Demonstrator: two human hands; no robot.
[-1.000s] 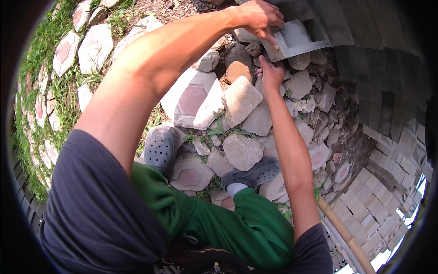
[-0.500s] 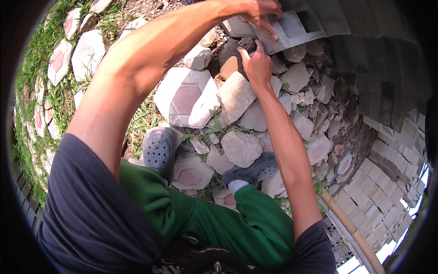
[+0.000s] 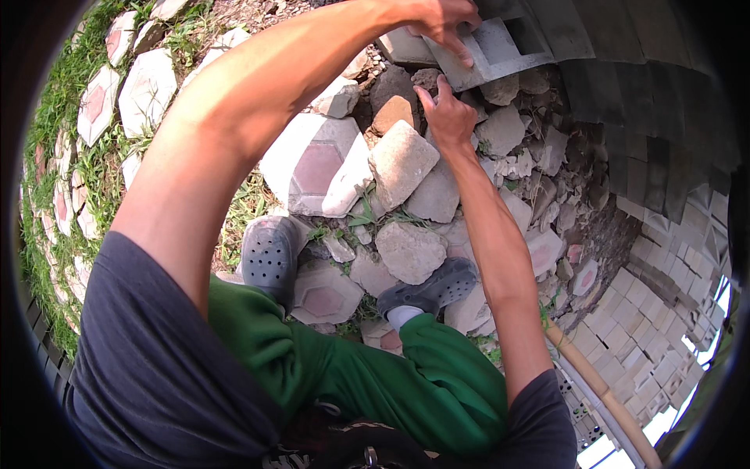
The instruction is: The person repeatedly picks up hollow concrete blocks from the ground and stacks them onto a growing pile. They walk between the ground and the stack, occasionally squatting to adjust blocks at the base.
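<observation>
At the top of the view, my left hand (image 3: 449, 30) lies over the corner of a grey concrete block (image 3: 491, 48) with a square opening, its fingers bent round the edge. The block rests tilted among rubble at the foot of the wall. Just below it, my right hand (image 3: 451, 117) has thumb and index finger apart, with the other fingers curled. Nothing shows between them. A small brown stone (image 3: 426, 79) lies at these fingertips, and an orange-brown stone (image 3: 394, 115) sits to their left.
Broken paving slabs (image 3: 404, 164) and hexagonal pavers (image 3: 316, 168) surround my feet in grey clogs (image 3: 269, 258). A stacked block wall (image 3: 641, 102) curves along the right. A bamboo pole (image 3: 598, 383) leans at lower right. Grass (image 3: 58, 117) grows at left.
My right hand has drawn slightly down, away from the block's near corner. My left hand stays on the block, and the whole view has shifted a little.
</observation>
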